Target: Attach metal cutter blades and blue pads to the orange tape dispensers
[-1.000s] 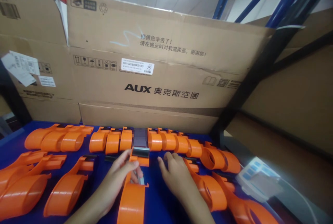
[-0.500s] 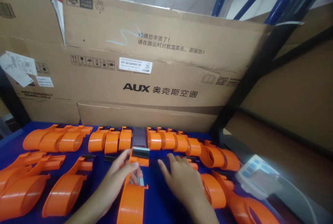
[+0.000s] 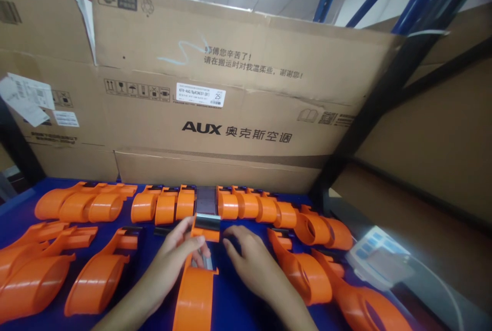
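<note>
My left hand [image 3: 177,250] is closed around the neck of an orange tape dispenser [image 3: 194,297], thumb on top. The dispenser stands upright in front of me, its round body toward the bottom edge. At its top sits a black strip [image 3: 207,223] with a serrated metal edge. Below that, a grey piece [image 3: 206,260] shows beside my left fingertips; what it is I cannot make out. My right hand [image 3: 249,259] hovers just right of the dispenser's head, palm down, fingers apart and slightly bent. Nothing shows in it.
Several more orange dispensers [image 3: 103,207] line the blue surface [image 3: 148,269] at the back and on both sides. A dark flat block [image 3: 206,200] stands mid-row. Behind rises a cardboard panel [image 3: 238,100]. At right lie a white device [image 3: 378,256] with a cable and a dark post [image 3: 357,121].
My right hand has moved left, closer to the dispenser's head, uncovering another orange dispenser at right. My left hand and its dispenser have hardly shifted.
</note>
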Motion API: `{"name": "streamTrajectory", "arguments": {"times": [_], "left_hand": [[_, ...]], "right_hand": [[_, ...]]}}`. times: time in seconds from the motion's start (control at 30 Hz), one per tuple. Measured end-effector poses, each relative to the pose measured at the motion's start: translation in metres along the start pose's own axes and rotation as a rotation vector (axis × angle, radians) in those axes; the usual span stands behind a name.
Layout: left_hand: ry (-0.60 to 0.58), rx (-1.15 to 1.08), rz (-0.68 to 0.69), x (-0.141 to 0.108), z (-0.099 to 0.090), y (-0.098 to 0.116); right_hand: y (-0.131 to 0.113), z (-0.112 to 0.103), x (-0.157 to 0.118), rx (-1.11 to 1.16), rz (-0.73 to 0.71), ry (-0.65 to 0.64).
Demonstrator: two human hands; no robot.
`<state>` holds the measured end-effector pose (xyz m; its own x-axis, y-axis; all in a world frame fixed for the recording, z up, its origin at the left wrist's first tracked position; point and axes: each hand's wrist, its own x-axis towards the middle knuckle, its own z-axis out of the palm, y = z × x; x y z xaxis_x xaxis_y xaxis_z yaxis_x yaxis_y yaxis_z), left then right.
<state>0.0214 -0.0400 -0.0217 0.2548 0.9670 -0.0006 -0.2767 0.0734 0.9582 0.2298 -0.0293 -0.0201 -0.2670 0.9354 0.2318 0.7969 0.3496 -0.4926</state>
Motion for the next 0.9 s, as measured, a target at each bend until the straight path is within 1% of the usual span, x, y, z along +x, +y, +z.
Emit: {"name": "streamTrajectory", "arguments": {"times": [0.07,0.13,0.17,0.2,0.3,0.37,0.47,0.7,0.9], "left_hand": [[0.005,0.002,-0.004,-0.001,0.001,0.003],[0.020,-0.013,-0.020,-0.002,0.002,0.005],[0.024,-0.020,-0.028,-0.002,0.002,0.005],[0.024,-0.024,-0.031,-0.002,0.001,0.004],[0.005,-0.003,-0.020,-0.002,0.000,0.001],[-0.010,0.010,-0.008,-0.001,-0.002,-0.002],[-0.023,0.015,0.003,0.000,-0.003,-0.004],[0.009,0.030,-0.003,0.002,-0.003,-0.005],[0.018,0.032,-0.011,0.006,-0.005,-0.009]], "right_hand": [[0.003,-0.003,0.001,0.048,-0.015,0.049],[0.006,-0.008,0.000,0.022,0.024,0.102],[0.007,-0.011,-0.002,-0.015,0.052,0.100],[0.008,-0.013,-0.004,-0.061,0.078,0.069],[0.006,-0.018,-0.012,-0.187,0.143,-0.114],[0.003,-0.017,-0.017,-0.204,0.151,-0.208],[0.000,-0.013,-0.019,-0.138,0.099,-0.247],[-0.002,-0.001,-0.011,0.028,-0.001,-0.202],[-0.007,-0.003,-0.001,0.198,-0.075,-0.038]]}}
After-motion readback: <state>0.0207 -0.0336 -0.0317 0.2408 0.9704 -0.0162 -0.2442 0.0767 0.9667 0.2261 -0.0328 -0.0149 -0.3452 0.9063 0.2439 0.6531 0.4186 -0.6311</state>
